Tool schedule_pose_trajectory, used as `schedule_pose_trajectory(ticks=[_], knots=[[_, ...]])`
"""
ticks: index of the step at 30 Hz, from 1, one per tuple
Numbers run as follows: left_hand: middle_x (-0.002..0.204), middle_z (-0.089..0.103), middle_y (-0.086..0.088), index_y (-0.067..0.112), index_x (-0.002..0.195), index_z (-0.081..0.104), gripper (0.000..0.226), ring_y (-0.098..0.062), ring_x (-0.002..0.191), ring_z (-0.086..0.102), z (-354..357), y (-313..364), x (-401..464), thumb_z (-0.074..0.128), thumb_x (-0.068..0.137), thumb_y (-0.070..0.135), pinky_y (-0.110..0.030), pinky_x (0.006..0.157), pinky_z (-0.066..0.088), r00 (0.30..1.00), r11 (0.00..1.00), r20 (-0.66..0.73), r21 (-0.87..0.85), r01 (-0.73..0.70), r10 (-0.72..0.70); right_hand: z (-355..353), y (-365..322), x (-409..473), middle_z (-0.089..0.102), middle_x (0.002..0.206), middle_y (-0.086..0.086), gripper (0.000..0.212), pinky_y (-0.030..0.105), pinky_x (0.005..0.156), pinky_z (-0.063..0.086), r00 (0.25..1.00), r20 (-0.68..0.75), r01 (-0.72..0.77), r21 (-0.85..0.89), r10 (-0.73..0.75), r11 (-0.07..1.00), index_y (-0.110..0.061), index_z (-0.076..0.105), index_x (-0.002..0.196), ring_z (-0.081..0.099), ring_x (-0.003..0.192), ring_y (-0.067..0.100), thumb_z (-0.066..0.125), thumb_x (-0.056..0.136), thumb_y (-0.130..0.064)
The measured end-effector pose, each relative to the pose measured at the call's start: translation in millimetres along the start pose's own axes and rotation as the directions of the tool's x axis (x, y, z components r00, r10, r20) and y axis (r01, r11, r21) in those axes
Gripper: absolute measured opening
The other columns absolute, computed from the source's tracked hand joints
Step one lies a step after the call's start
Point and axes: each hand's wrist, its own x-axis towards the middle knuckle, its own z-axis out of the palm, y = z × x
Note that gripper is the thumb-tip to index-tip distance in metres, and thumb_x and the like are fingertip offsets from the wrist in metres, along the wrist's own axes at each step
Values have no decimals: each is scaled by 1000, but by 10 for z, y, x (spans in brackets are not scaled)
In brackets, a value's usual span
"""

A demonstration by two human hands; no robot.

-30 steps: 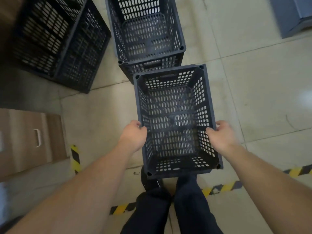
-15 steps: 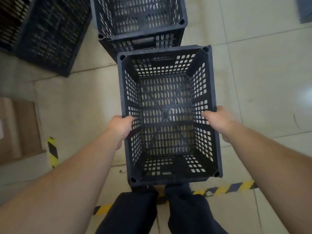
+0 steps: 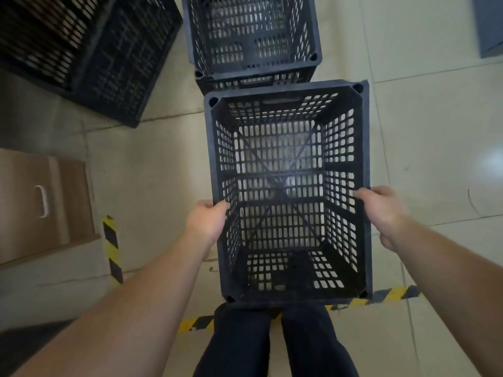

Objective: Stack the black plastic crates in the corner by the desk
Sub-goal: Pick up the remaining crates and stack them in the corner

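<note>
The left hand (image 3: 208, 221) and right hand (image 3: 382, 210) each curled a grip over a long rim of the crate (image 3: 288, 191). Judged rigid, light, best held mid-rim.

A black plastic crate (image 3: 288, 191), rectangular and open-topped with slotted walls and a slotted base crossed by diagonal ribs, is being held level above the tiled floor, its mouth facing up. The left hand (image 3: 208, 221) is gripping its left rim and the right hand (image 3: 381, 210) is gripping its right rim, each near the middle of a long side. Just beyond its far edge, two more black crates (image 3: 253, 36) of the same kind are sitting stacked one on the other. Farther left, a dark cluster of crates (image 3: 81, 50) is standing close together on the floor.
</note>
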Motion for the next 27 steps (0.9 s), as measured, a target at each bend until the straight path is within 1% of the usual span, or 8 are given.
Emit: schedule_pose_trajectory(ticks=[3,5,8,10,15,18,22,27], knots=[[100,62,0,18,103,60,19,-24,93,57,-340,75,-164,61,101,37,-32,81,40,1000,1000,15,2,-17,17,-5,-249,-351,54,84,-6,19,29,58,35,999,15,48,-30,-48,998,-18,50,119,48,70,8,57,103,-26],[96,68,-3,18,91,64,21,-21,83,61,-603,116,-293,59,101,36,-35,77,46,1000,1000,15,-4,-27,27,16,-381,-554,54,82,-8,15,27,56,33,998,37,58,-58,-56,997,-18,51,116,49,70,8,56,103,-25],[95,75,-6,20,84,63,24,-26,92,70,-994,61,-493,58,100,36,-39,86,54,1000,1000,16,6,-18,18,88,-540,-893,64,88,-4,20,34,73,44,993,86,86,-136,-74,987,-12,59,116,58,79,13,58,102,-27],[96,74,-6,22,83,61,23,-26,93,70,-1258,-10,-632,59,101,37,-37,84,55,1000,999,0,-31,-13,13,157,-651,-1113,67,92,-2,21,42,88,46,991,118,89,-197,-66,976,-13,62,114,61,84,17,59,100,-28],[89,72,-6,22,85,60,22,-24,84,70,-1735,-374,-923,61,100,37,-39,81,59,997,987,-41,-146,61,-67,395,-741,-1498,70,105,5,22,52,101,50,976,197,155,-326,-93,933,-17,63,108,65,99,27,61,96,-36],[87,70,-3,18,96,63,21,-22,81,68,-1941,-657,-1117,63,100,39,-36,74,57,989,976,-106,-205,78,-102,543,-785,-1698,72,106,8,23,55,100,52,960,251,221,-404,-125,888,-16,64,103,67,101,31,62,95,-37],[95,75,-7,21,91,64,20,-30,94,72,-2096,-1114,-1474,64,97,41,-47,97,58,972,921,-136,-368,132,-194,687,-849,-2084,72,98,11,21,55,97,54,920,334,350,-470,-204,810,-14,65,91,67,95,32,61,96,-34],[96,74,-3,21,92,68,21,-25,93,69,-2225,-1718,-1918,60,100,39,-43,102,53,953,816,-142,-560,144,-266,848,-842,-2422,78,93,12,30,56,94,56,867,415,479,-539,-276,693,-9,72,92,72,92,34,64,87,-38]])
